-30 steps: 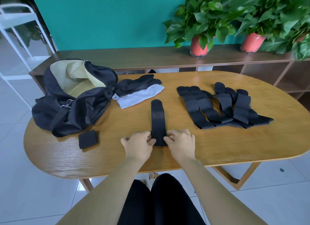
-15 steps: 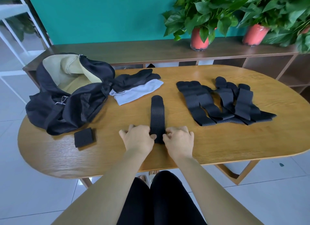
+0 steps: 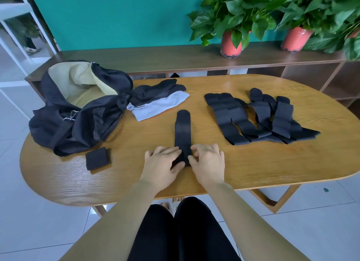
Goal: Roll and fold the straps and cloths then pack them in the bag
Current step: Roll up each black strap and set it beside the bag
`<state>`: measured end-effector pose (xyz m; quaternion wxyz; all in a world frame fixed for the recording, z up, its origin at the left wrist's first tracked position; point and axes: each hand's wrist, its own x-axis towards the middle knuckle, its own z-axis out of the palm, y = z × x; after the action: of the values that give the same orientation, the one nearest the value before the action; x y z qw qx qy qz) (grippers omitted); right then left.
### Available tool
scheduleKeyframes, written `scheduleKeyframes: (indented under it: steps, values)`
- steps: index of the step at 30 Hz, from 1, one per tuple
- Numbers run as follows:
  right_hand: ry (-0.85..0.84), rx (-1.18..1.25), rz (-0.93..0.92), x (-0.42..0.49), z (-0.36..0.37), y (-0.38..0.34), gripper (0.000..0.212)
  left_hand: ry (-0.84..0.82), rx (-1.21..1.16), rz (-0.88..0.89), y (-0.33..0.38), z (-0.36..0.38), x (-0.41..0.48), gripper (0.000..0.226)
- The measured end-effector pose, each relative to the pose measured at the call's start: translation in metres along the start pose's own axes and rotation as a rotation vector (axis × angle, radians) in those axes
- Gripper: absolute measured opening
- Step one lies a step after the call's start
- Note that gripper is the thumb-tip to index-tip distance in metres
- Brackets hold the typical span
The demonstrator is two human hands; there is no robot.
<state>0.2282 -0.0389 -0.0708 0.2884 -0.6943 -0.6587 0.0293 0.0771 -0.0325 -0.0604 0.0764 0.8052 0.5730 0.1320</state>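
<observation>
I see the left hand (image 3: 163,163) and right hand (image 3: 208,163) with fingers curled, pinching the near end of the perforated black strap (image 3: 182,130) from either side. It lies flat on the table (image 3: 253,173), running from the fingertips toward 12 o'clock. The open bag (image 3: 78,124) sits at 10 o'clock.

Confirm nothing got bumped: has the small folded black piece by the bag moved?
No. The folded black piece lies where it did, just before the bag's near edge on the table.
</observation>
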Motion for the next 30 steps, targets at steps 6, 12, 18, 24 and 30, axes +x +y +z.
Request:
scheduleKeyframes:
  steps: [6,12,18,24,30]
  values:
    - [-0.059,0.025,-0.344,-0.02,-0.011,0.017,0.038,-0.01,-0.095,0.07,-0.011,-0.008,-0.011,0.04]
    - [-0.038,0.214,-0.148,-0.03,-0.014,0.016,0.025,0.089,-0.293,-0.113,-0.002,-0.007,-0.027,0.019]
    - [-0.006,0.319,0.16,-0.024,-0.005,-0.003,0.01,0.233,-0.241,-0.311,0.016,-0.004,-0.02,0.03]
    - [0.036,0.318,0.214,-0.018,-0.001,-0.013,0.014,0.185,-0.19,-0.317,0.012,0.001,-0.008,0.046]
    - [0.083,0.258,0.225,-0.018,0.007,-0.012,0.015,0.141,-0.098,-0.342,0.014,-0.001,-0.002,0.035]
